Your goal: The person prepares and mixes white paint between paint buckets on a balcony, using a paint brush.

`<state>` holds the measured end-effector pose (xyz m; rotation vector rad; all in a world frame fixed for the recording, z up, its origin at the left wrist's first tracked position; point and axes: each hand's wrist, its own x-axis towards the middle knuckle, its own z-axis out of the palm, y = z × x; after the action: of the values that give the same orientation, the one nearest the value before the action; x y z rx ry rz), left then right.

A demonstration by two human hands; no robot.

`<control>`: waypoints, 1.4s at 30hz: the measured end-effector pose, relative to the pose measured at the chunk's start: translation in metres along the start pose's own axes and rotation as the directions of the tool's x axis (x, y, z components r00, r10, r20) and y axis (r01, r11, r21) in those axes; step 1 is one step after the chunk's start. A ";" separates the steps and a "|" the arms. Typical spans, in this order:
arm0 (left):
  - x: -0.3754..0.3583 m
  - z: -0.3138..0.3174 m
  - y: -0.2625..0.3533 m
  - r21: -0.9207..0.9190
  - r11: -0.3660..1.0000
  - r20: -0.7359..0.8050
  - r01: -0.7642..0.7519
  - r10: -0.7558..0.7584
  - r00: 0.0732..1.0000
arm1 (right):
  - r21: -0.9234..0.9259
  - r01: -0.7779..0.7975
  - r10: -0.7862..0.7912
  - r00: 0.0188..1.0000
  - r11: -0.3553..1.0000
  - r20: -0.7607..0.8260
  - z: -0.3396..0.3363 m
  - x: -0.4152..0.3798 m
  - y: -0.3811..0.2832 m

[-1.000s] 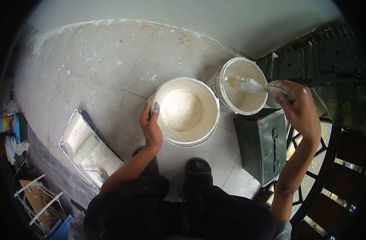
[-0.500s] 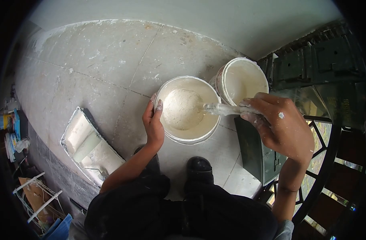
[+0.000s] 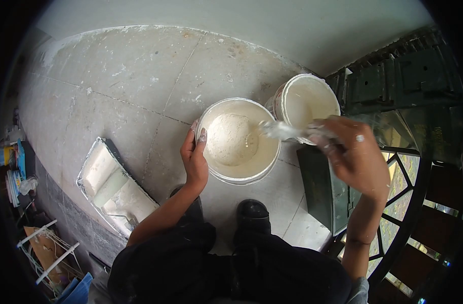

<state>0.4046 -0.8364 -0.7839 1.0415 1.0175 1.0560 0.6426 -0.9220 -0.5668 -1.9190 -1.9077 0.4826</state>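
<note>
From the head view, looking straight down, the left hand (image 3: 194,157) grips the rim of the large white bucket (image 3: 239,139) on its left side — thumb hooked over the edge and inside, the other fingers pressed together against the outer wall, where they are mostly hidden. The bucket stands on the tiled floor (image 3: 135,86) just ahead of the person's dark shoes (image 3: 251,213) and holds a pale, lumpy mass in its middle, ringed by smoother wet white.

The right hand (image 3: 353,154) is closed around the handle of a paintbrush (image 3: 284,131); the fingers wrap it tightly, and the handle itself is almost wholly covered by them. The brush reaches over the bucket's right rim with its bristle end at the edge of the white mix — that end is blurred, so whether it touches the mix cannot be told.

Just behind and to the right stands a smaller white bucket (image 3: 307,101), touching or nearly touching the big one; the hand cuts off its lower rim. A dark green metal box (image 3: 325,190) lies under the right wrist, partly hidden by the arm. To the left, well apart, a paint tray (image 3: 115,190) holds a roller. The frame's far edges are dark and warped, and the clutter at lower left is too small to make out.
</note>
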 end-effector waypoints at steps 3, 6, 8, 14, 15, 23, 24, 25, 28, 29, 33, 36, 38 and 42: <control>0.000 0.000 0.002 0.008 1.000 0.009 -0.008 0.008 1.000 | -0.050 -0.124 0.112 0.973 0.991 -0.200 -0.018 -0.013 0.012; 0.000 0.002 0.001 0.009 1.000 -0.006 -0.027 0.027 1.000 | -0.233 -0.321 0.302 0.947 0.918 -0.113 -0.020 -0.012 0.035; 0.001 0.002 -0.001 0.018 0.999 -0.016 -0.036 0.037 0.999 | -0.407 -0.293 0.327 0.945 0.865 0.017 -0.005 -0.005 0.071; 0.000 0.004 0.003 0.016 1.000 -0.002 -0.006 0.006 1.000 | -0.440 -0.227 0.349 0.912 0.869 0.217 0.078 0.044 0.159; -0.001 0.004 0.003 0.015 1.000 -0.008 -0.002 0.002 1.000 | -0.449 -0.229 0.362 0.902 0.864 0.236 0.083 0.048 0.164; 0.000 0.003 0.000 0.029 0.999 -0.016 -0.016 0.016 1.000 | -0.356 -0.205 0.342 0.859 0.912 0.380 0.102 0.062 0.181; 0.000 0.003 0.001 0.027 1.000 -0.011 -0.016 0.016 1.000 | -0.368 -0.208 0.351 0.854 0.906 0.383 0.104 0.063 0.181; 0.000 0.003 0.002 0.026 1.000 -0.007 -0.016 0.016 1.000 | -0.378 -0.210 0.359 0.849 0.902 0.387 0.107 0.064 0.181; 0.001 0.000 -0.004 0.024 1.000 -0.018 -0.010 0.011 1.000 | -0.419 -0.203 0.383 0.829 0.885 0.407 0.113 0.069 0.175; 0.001 0.000 -0.004 0.023 1.000 -0.014 -0.008 0.009 1.000 | -0.437 -0.199 0.393 0.821 0.877 0.414 0.114 0.071 0.173; 0.001 0.001 -0.002 0.006 1.000 -0.010 -0.003 0.003 1.000 | -0.422 -0.148 0.341 0.836 0.894 0.431 0.116 0.074 0.167; 0.000 0.001 -0.002 0.014 1.000 -0.006 -0.011 0.011 1.000 | -0.391 -0.141 0.298 0.877 0.910 0.377 0.101 0.070 0.174; 0.000 0.000 -0.001 0.018 1.000 0.000 -0.013 0.013 1.000 | -0.378 -0.159 0.275 0.921 0.912 0.275 0.076 0.060 0.185; 0.000 0.000 0.003 0.008 1.000 0.023 -0.018 0.018 1.000 | -0.245 -0.315 0.357 0.922 0.917 0.151 -0.013 0.047 0.124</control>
<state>0.4044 -0.8355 -0.7811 1.0692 0.9960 1.0532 0.7570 -0.8751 -0.6159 -2.4466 -1.8075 0.6002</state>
